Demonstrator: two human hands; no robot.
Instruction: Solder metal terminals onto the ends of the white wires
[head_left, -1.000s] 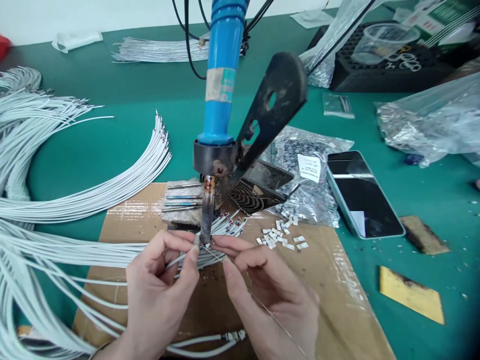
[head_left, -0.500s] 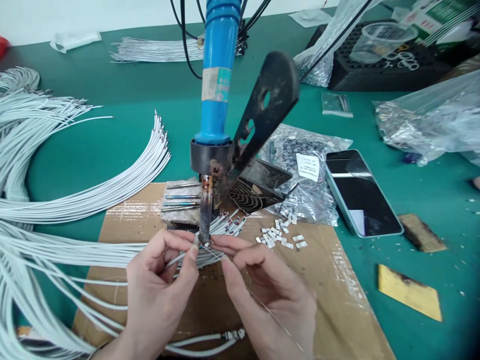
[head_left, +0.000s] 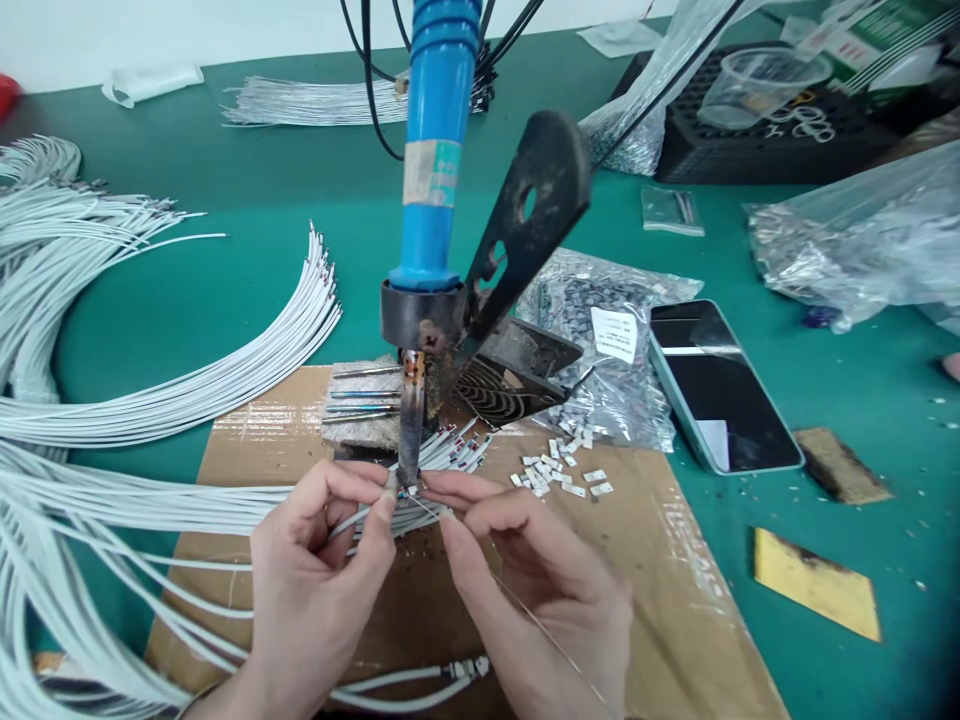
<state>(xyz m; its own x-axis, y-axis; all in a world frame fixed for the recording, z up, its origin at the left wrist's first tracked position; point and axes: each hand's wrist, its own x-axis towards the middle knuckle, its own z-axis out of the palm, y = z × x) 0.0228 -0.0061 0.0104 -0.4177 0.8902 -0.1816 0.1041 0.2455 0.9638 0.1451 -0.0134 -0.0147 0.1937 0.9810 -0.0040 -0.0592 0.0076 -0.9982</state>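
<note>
An electronics assembly workshop: mounted soldering iron (head_left: 431, 200), white wire bundles (head_left: 150, 400), bagged components (head_left: 607, 350)

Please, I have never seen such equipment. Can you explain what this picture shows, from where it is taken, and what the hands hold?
The picture comes from a camera on the person's head, looking down at their hands. A soldering iron with a blue handle sits tip-down in a black metal stand. The left hand pinches the end of a white cable at the iron's tip; the right hand pinches a thin metal wire pointing at the same spot. They work over a cardboard sheet on a green table. Around lie bundles of white cables, small white parts, plastic bags and a phone.
</note>
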